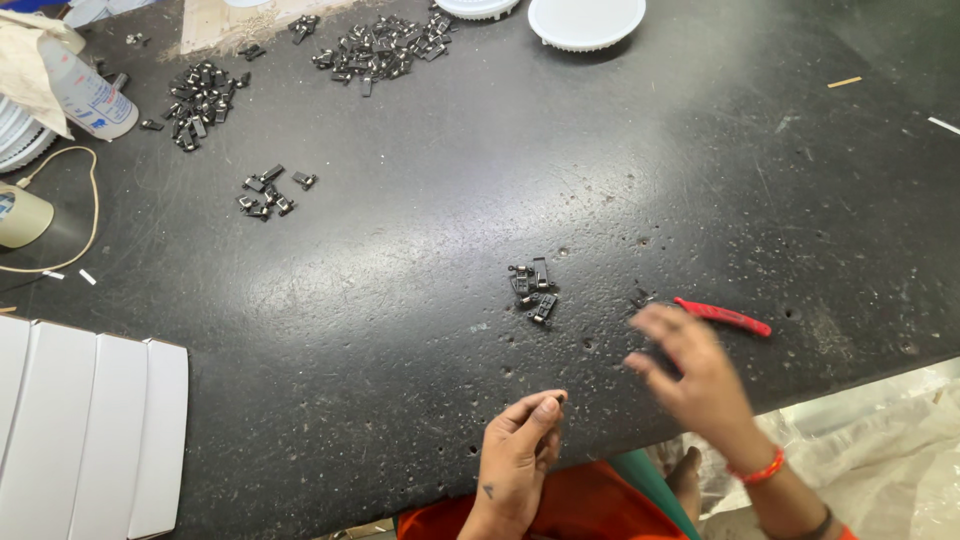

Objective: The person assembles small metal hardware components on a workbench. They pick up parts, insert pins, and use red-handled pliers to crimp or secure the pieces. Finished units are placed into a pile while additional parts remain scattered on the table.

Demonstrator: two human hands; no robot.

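The left hand (518,455) is held low at the near edge of the dark worktable (430,300), palm turned inward, with the fingers curled narrow and the thumb and forefinger pinched on a tiny dark metal piece (559,398) at the fingertips. The right hand (690,375) is raised just above the table edge and is blurred; its fingers are spread wide and nothing is seen held in them. An orange bangle (762,468) is worn on the right wrist.

Just beyond the right hand's fingertips a red-handled tool (724,316) is laid flat on the table, and a single small dark clip (640,297) lies just beside its near end. A small cluster of dark metal clips (532,290) is set between the two hands and slightly farther out, apart from both.

Farther away, to the left, a smaller group of clips (266,192) is seen, with a larger pile (198,100) behind it and another pile (385,48) at the far edge. Two round white housings (586,22) are placed at the top edge. A white plastic bottle (85,90) and a tan cord (70,210) lie at the far left, and flat white boxes (90,430) are stacked at the near left corner.
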